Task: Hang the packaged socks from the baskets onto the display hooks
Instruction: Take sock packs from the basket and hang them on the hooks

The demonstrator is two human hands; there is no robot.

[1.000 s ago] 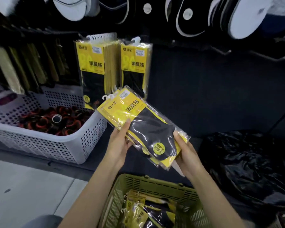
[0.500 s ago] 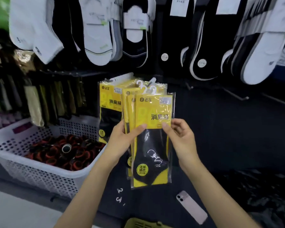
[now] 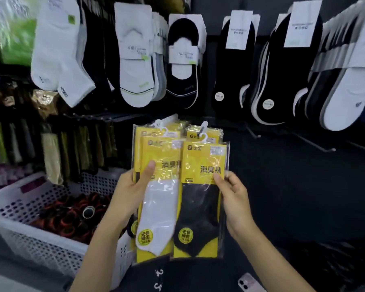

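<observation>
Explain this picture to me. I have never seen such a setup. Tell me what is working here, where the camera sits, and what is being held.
There is no machine here: a person works with bare hands. The single picture comes from a camera worn on the head, looking forward and down, so you see roughly what they see. The left hand holds a white-sock pack with the thumb on its front. The right hand pinches a black-sock pack near its edge. More yellow packs show behind them, and they seem to hang on the display. Socks hang on the wall above, and a bare hook sticks out to the right. Low on the left stands a white basket holding dark and red rings. A phone lies at the bottom.
</observation>
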